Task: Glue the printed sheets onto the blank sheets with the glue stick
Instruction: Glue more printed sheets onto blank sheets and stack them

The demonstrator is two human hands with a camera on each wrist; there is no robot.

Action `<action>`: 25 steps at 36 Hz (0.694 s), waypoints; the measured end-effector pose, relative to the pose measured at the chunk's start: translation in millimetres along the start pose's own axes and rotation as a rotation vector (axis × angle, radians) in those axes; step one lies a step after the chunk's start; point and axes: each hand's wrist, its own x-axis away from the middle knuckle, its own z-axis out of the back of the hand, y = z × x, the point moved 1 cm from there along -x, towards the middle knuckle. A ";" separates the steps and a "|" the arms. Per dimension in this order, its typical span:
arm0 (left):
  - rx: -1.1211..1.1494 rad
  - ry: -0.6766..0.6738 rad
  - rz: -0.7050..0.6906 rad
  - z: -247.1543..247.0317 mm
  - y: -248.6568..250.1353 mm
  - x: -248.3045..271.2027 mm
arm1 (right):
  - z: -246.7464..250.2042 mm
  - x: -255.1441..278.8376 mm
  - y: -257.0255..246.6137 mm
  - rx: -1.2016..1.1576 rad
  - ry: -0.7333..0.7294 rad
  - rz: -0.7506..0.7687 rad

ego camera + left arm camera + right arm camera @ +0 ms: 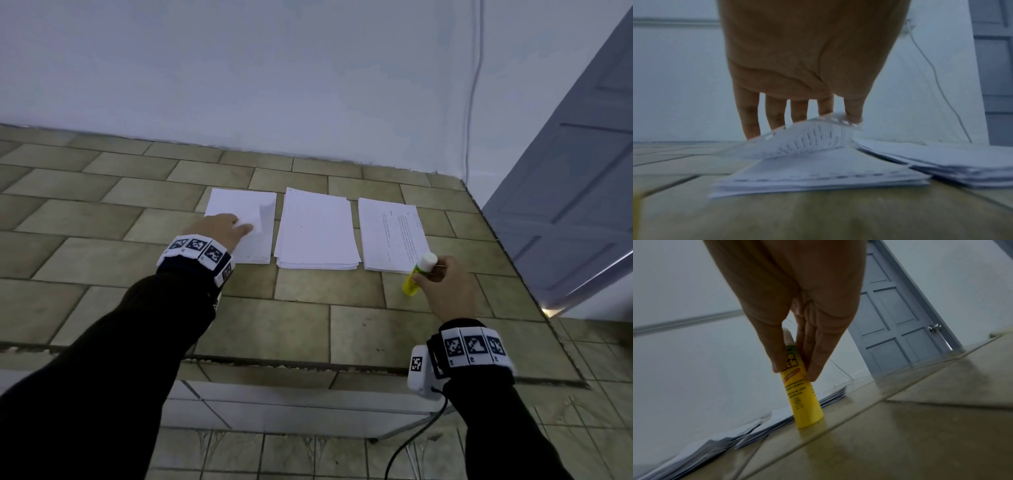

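Three paper stacks lie side by side on the tiled counter point(113, 263). My left hand point(245, 229) pinches the near right corner of the left stack's point(236, 205) top sheet between thumb and forefinger and curls it upward. In the left wrist view, this lifted sheet point(813, 138) shows printed lines on its underside below my left hand point(839, 116). The middle stack point(317, 233) looks blank. Text faces up on the right stack point(390, 236). My right hand point(431, 274) grips a yellow, white-capped glue stick point(411, 286), whose base point(807, 410) stands on the counter beside that stack.
A white wall runs behind the stacks, with a thin cable point(474, 85) hanging down it. A grey panelled door point(565, 205) stands to the right, past the counter's right edge. The counter's front edge point(308, 365) lies near my forearms.
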 end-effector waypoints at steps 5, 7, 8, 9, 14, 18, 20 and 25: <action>0.112 0.192 -0.001 25.9 2.0 11.7 | -0.3 -1.4 1.0 0.003 -0.005 -0.004; 0.162 0.237 -0.035 35.2 7.8 20.9 | -0.5 -1.5 1.4 0.009 0.002 0.003; 0.182 0.251 -0.059 38.3 11.7 26.6 | -0.6 -1.4 1.4 0.012 0.002 0.004; 0.200 0.260 -0.091 40.5 16.0 33.6 | -0.7 -1.2 1.4 0.013 0.000 0.004; 0.312 0.163 -0.409 34.3 38.1 75.6 | -1.8 -0.9 1.1 -0.022 -0.033 -0.013; 0.201 -0.104 -0.592 13.6 49.6 103.4 | -1.9 -4.3 2.0 -0.033 -0.073 -0.029; 0.105 -0.235 -0.638 -1.0 48.9 113.9 | -2.3 -6.1 1.8 0.003 -0.125 -0.031; -0.139 -0.373 -0.740 -34.3 36.2 125.9 | -3.4 -7.4 3.3 0.069 -0.217 -0.021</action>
